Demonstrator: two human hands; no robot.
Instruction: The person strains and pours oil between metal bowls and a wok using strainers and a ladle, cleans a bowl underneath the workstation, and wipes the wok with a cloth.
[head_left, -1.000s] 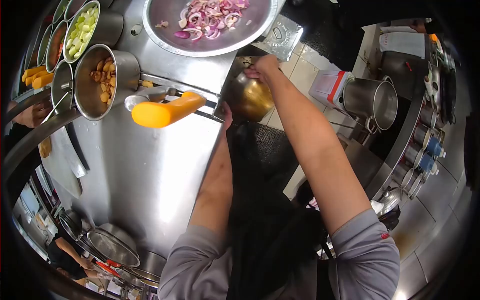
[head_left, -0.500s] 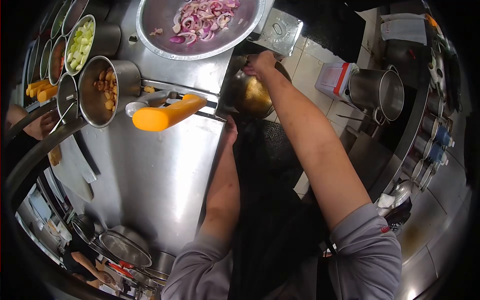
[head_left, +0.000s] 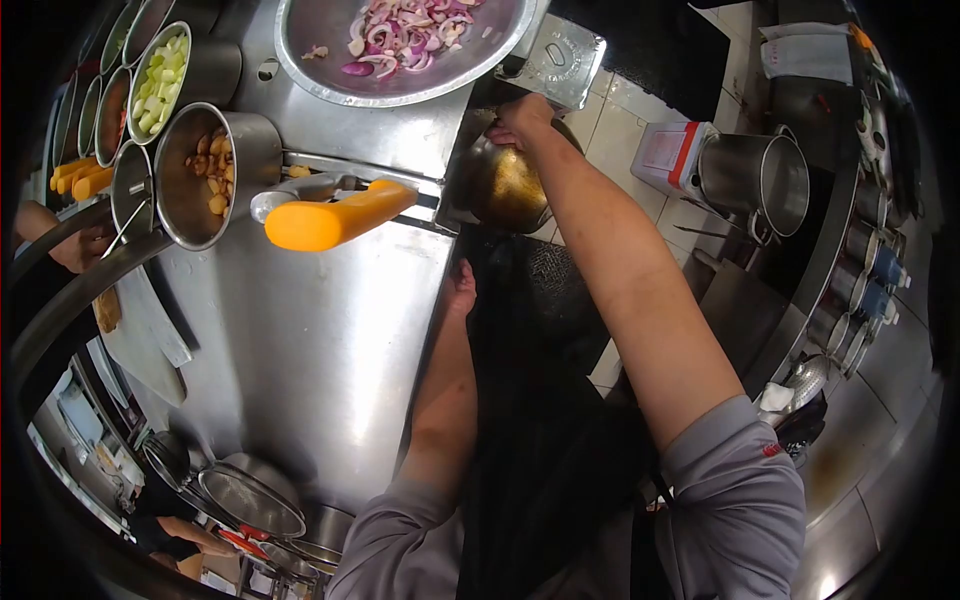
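Observation:
My right hand (head_left: 522, 122) is at the upper rim of a round metal bowl (head_left: 512, 195) with a golden, shiny inside, below the counter's right edge. Its fingers curl at the rim, their tips partly hidden. Beside the steel counter edge, my left hand (head_left: 461, 289) hangs with loosely bent fingers and nothing in it, apart from the bowl. A yellow-handled tool (head_left: 335, 218) lies across the counter rail nearby. Above it sits a wide metal basin (head_left: 300, 85) with sliced red onions (head_left: 410, 40).
Steel pots of cut green vegetable (head_left: 160, 82) and brown pieces (head_left: 213, 170) stand at the left. A person's hand (head_left: 75, 245) is near a cleaver (head_left: 145, 335). A strainer (head_left: 250, 495) sits at the lower left. At the right are a tin (head_left: 665, 155) and a stockpot (head_left: 785, 187).
My left hand has drawn back from near the bowl, toward me along the counter edge. My right hand stays at the bowl's rim. The view has shifted slightly.

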